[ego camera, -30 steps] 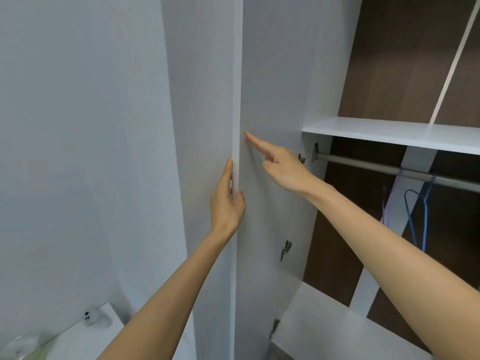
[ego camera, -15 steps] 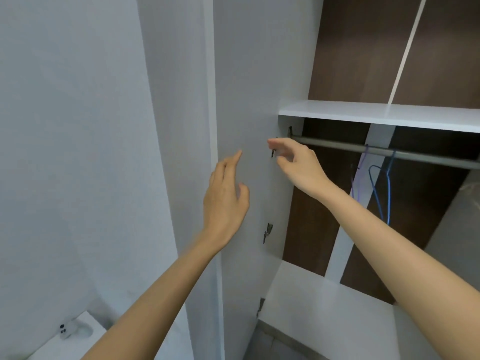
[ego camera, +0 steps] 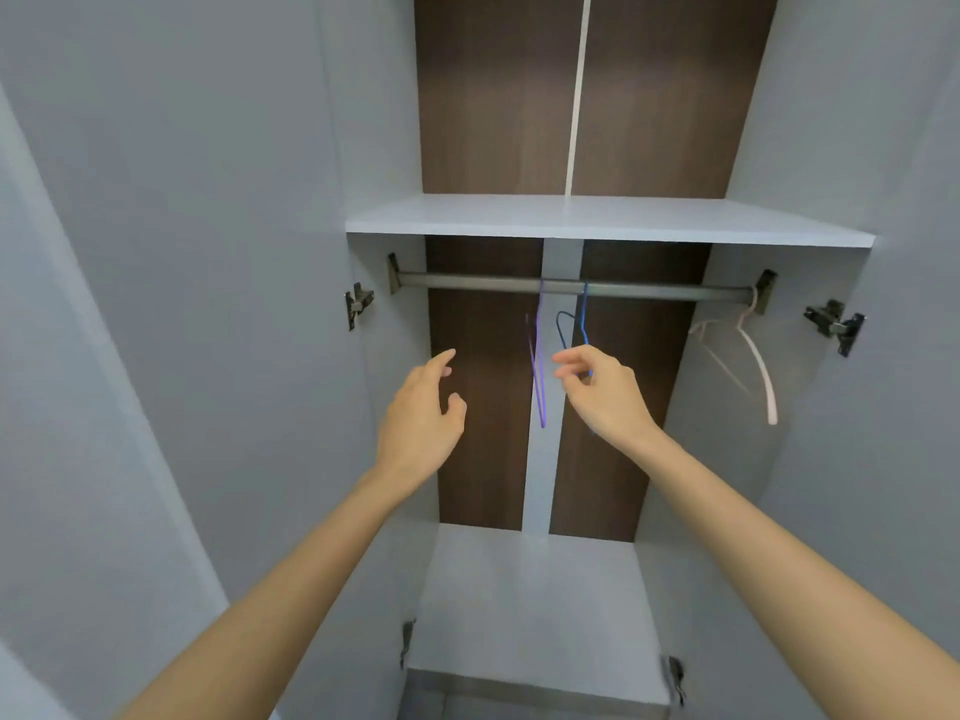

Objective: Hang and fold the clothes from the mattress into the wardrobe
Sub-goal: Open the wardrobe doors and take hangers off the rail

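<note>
The open white wardrobe [ego camera: 597, 220], dark brown at the back, fills the view. Its grey metal rail [ego camera: 467, 281] carries a purple wire hanger [ego camera: 542, 407], a blue wire hanger [ego camera: 585, 309] and a white plastic hanger [ego camera: 760, 366]. The left hand [ego camera: 423, 413] is relaxed and holds nothing. The right hand [ego camera: 605, 394], loosely curled, hides the blue hanger's lower part, and it is unclear whether it grips the wire.

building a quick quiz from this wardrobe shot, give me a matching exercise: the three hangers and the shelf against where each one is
Things
1 purple hanger
2 blue hanger
3 pale hanger
4 shelf

Places
a above the rail
b at the far right end of the rail
c lower part hidden behind the right hand
d seen in the gap between the left hand and the right hand

Pairs: 1-d, 2-c, 3-b, 4-a
</note>
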The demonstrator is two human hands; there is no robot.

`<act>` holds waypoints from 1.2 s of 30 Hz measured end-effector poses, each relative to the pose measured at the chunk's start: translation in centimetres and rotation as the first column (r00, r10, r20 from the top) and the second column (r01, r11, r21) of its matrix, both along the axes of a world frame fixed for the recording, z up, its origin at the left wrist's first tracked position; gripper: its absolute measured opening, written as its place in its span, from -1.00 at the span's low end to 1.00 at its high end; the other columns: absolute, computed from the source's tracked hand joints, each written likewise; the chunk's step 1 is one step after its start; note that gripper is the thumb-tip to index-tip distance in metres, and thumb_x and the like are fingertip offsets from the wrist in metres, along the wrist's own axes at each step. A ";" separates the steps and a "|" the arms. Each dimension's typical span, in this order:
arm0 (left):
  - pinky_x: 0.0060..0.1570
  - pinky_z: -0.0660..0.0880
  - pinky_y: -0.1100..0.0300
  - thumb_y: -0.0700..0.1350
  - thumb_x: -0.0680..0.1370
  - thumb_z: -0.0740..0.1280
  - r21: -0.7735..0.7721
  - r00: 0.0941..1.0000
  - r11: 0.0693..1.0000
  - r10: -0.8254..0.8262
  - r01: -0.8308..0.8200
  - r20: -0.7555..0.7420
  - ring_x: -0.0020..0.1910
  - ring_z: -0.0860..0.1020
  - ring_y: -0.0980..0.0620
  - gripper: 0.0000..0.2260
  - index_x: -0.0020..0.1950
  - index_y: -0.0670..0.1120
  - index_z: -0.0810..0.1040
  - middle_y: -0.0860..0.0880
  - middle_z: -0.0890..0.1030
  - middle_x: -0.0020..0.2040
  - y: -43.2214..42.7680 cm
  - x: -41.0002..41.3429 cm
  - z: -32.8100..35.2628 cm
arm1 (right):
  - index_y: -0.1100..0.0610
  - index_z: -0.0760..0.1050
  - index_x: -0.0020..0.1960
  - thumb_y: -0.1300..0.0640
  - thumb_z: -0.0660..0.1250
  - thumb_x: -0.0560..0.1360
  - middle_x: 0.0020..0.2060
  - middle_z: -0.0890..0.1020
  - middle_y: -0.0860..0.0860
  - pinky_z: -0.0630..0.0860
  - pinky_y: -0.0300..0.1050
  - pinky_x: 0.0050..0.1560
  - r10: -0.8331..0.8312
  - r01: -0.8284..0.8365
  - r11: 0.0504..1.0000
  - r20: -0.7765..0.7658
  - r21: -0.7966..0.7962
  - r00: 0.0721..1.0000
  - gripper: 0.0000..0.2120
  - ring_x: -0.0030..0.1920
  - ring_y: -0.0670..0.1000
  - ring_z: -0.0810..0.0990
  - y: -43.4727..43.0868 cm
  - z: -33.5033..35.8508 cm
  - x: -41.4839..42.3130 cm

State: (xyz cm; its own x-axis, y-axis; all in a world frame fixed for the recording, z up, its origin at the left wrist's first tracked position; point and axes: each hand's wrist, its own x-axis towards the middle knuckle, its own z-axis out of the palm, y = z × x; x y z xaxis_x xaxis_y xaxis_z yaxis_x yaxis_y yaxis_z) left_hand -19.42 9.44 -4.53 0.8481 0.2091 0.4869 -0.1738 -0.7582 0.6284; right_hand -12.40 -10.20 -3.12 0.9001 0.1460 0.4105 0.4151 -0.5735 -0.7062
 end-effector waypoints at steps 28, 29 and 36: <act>0.13 0.40 0.30 -0.16 0.60 0.25 0.028 0.899 0.985 -0.145 0.172 -0.413 0.19 0.49 0.06 -0.52 0.50 0.03 0.23 -0.02 0.45 0.34 1.1 34.9 -5.0 | 0.19 0.32 0.37 0.25 0.08 0.64 0.05 0.54 0.17 0.29 -0.31 -0.36 -0.090 0.126 0.989 -0.357 0.079 0.930 -0.69 0.01 0.16 0.53 5.2 -8.2 36.5; 0.13 0.40 0.29 -0.16 0.59 0.25 0.029 0.895 0.982 -0.155 0.184 -0.419 0.19 0.49 0.06 -0.51 0.50 0.03 0.22 -0.02 0.45 0.34 1.2 35.2 -5.0 | 0.19 0.36 0.37 0.24 0.08 0.64 0.10 0.55 0.17 0.26 -0.34 -0.31 -0.097 0.127 0.990 -0.332 0.069 0.938 -0.69 0.08 0.16 0.53 4.7 -8.2 36.5; 0.08 0.39 0.29 -0.11 0.59 0.26 0.087 0.893 0.972 -0.164 0.219 -0.419 0.11 0.48 0.11 -0.43 0.54 0.06 0.09 -0.04 0.27 0.46 0.2 34.9 -4.2 | 0.01 0.54 -0.11 0.17 0.13 0.63 -0.38 0.43 -0.06 0.30 -0.22 -0.40 -0.001 0.032 0.996 -0.348 0.085 0.938 -0.75 -0.39 -0.09 0.35 1.7 -5.6 34.8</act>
